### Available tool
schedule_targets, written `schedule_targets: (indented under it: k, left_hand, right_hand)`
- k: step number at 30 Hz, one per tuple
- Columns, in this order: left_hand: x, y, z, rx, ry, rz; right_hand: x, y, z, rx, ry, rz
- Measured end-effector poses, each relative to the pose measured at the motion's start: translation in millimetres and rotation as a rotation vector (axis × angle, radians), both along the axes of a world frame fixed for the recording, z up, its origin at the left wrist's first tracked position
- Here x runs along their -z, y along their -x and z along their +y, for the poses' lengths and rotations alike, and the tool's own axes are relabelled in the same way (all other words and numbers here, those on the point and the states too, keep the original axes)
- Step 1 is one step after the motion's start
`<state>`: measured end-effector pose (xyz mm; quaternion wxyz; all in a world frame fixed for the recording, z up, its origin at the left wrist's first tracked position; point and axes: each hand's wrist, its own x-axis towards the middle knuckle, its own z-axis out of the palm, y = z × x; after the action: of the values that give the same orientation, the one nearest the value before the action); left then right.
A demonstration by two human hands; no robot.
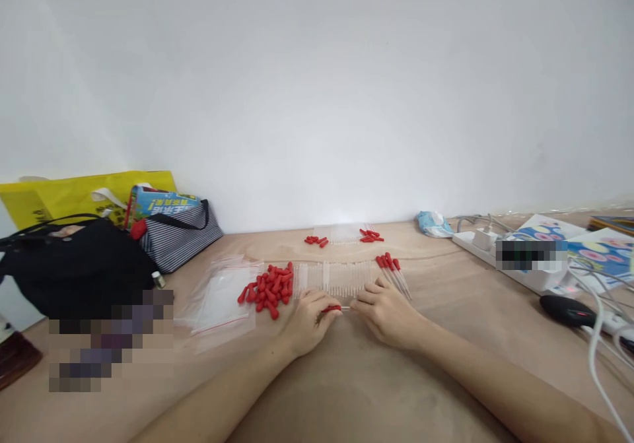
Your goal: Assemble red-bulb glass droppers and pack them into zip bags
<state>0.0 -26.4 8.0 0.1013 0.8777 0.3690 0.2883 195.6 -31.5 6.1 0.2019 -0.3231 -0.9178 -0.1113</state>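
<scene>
Between thumb and fingers, my left hand (311, 321) pinches a red rubber bulb (333, 308). My right hand (384, 312) is closed on a thin clear tube (345, 308) whose end meets the bulb. Just behind both hands lies a row of clear glass tubes (334, 278). A pile of red bulbs (270, 289) is left of the row. To its right rest several droppers with red bulbs on them (393, 271). Farther back, more clear tubes (341, 234) lie between two small groups of red bulbs (316, 240).
Clear zip bags (222, 298) lie at the left, near a black bag (84, 268), a striped bag (183, 235) and a yellow bag (89, 192). On the right are a blue mask (434, 224), a white power strip (525, 268), cables and a black object (567, 311).
</scene>
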Motion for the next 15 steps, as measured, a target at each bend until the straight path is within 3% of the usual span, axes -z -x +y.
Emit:
schedule_targets:
  k: [3,5,9,15]
  left_hand:
    - [2.5,4.1,2.0,-0.114,-0.032,-0.086]
    - [4.7,7.0,3.0,-0.195,-0.050,-0.119]
    - [5.2,8.6,1.1,-0.166,0.023,-0.048]
    - [3.9,6.9,-1.4,-0.163,0.067,0.009]
  right_hand:
    - [-0.3,-7.2,9.4,0.096,0.089,0.074]
    - [0.4,-16.0,21.1,0.255,0.163,0.226]
    - [-2.4,-33.4,45.3,0.617,0.334,0.462]
    - [-2.1,-30.2,57.8,0.879,0.398,0.286]
